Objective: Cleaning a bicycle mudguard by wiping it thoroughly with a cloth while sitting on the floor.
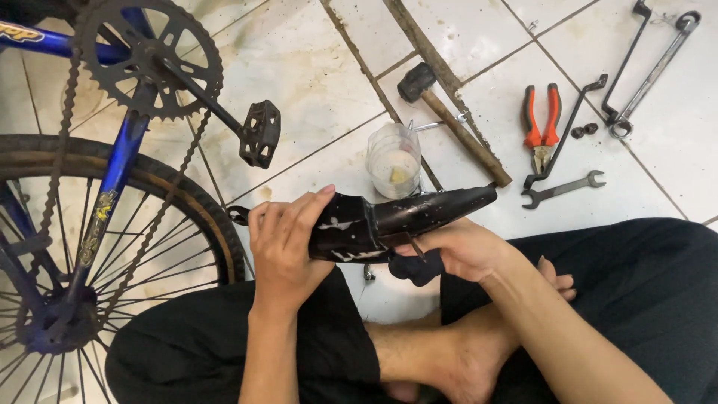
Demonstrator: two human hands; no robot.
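Gripping black mudguard (404, 218) both ends — left hand (283, 247), right hand (464, 248) fingers wrapped; long axis left-right, narrow tip upper-right.

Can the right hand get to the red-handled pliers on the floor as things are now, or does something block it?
Probably yes. The pliers lie on bare tile beyond the right hand, with nothing over them. But that hand is busy under the black metal part with a dark-handled tool, so it would need freeing first.

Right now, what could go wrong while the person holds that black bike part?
The left hand wraps the black bike part's chipped edge, which might scratch fingers. The right hand works a small tool close underneath; a slip could jab the palm. The plastic cup stands just behind and could get knocked over.
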